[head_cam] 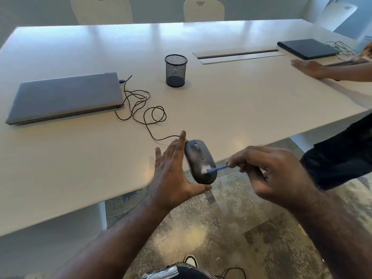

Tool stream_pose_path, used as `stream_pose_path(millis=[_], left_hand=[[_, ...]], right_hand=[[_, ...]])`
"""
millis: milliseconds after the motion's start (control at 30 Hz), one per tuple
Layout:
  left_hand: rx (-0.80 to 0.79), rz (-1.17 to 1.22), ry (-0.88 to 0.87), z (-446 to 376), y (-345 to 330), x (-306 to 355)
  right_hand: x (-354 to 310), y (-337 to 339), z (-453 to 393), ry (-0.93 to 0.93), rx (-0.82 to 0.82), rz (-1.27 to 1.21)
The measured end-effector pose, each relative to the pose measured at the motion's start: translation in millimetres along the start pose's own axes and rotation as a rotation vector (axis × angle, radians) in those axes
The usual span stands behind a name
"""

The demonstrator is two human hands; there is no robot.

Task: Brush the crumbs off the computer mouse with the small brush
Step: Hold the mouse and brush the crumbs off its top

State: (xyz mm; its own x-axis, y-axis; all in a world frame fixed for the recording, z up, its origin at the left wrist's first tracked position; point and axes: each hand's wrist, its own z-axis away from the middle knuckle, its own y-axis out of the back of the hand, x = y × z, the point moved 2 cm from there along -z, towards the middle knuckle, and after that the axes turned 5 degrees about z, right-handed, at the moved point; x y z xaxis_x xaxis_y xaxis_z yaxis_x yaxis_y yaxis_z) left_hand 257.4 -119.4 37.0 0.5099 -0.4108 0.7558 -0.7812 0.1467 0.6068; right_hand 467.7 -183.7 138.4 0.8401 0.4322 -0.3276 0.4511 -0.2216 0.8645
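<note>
Your left hand holds the mouse between its straight fingers on the far side and its thumb under the near end, and the mouse sits at the near edge of the surface, partly over the floor. Your right hand is just to the right of it, fingers curled, pinching the blue handle of the small brush, whose pale bristle end touches the mouse's rear right side. The mouse cable runs in loops to the closed laptop at the left. A pale smear shows on the mouse's back; separate crumbs are too small to make out. Your left palm hides the mouse's left side, and the brush's handle end disappears inside your right fingers.
</note>
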Motion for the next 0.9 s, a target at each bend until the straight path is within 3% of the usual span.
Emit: stream_pose_path(millis=[200,433,600,800,900], left_hand=[[-0.008,-0.034,-0.012,1,-3,1],[-0.003,-0.024,0.005,1,-2,-1],[0.003,-0.027,-0.002,3,-2,0],[0.021,0.019,0.016,2,1,1],[0.029,0.043,0.032,1,4,2]], right_hand=[[-4,1,2,0.001,0.060,-0.027],[-15,2,1,0.127,-0.063,0.154],[-11,4,3,0.076,0.002,0.015],[-4,0,7,0.001,0.036,0.120],[5,1,12,-0.077,0.096,0.037]])
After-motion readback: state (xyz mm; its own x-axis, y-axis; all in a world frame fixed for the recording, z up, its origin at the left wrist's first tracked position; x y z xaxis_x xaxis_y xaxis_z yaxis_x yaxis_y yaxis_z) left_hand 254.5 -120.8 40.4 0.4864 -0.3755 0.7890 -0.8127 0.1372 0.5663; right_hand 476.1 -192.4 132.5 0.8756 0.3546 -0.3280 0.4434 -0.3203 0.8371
